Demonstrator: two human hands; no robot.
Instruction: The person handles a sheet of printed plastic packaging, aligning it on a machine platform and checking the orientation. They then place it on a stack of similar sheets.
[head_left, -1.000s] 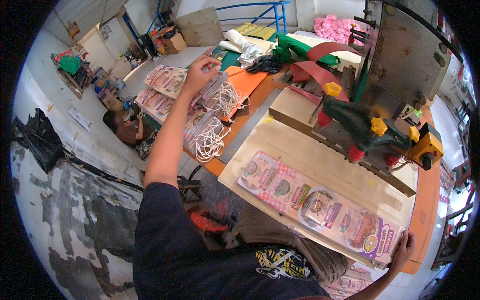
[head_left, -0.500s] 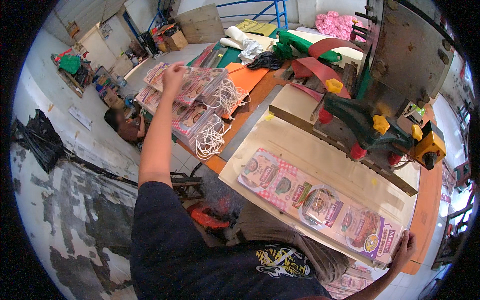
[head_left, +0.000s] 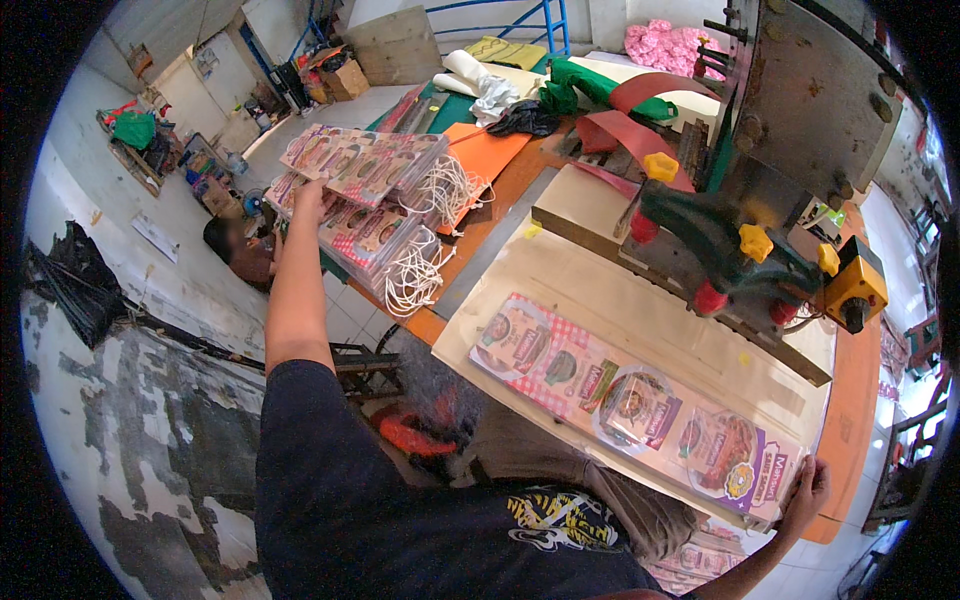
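A long printed plastic sleeve (head_left: pixel 640 408), pink-checked with pictures of food bowls, lies slantwise on a cream board (head_left: pixel 480 275). At its right end, my right hand (head_left: pixel 808 494) is closed on the sleeve's edge, fingers partly hidden. My left arm reaches out to a stack of similar printed sleeves (head_left: pixel 370 165) at the far left of the table. My left hand (head_left: pixel 311 200) is closed at the near edge of the upper sleeves; its fingertips are hidden. White cords (head_left: pixel 415 278) hang in loose loops from the stack's right end.
A heavy press (head_left: pixel 740 240) with yellow knobs and a metal bar stands over the board's far side. Beside it is a yellow control box (head_left: pixel 856 288). Orange sheets (head_left: pixel 490 160) and green cloth (head_left: pixel 600 88) lie behind. Another person (head_left: pixel 240 250) sits at the far left.
My left hand has moved from above the upper sleeves down and left to their near edge. My right hand stays at the end of the sleeve on the board.
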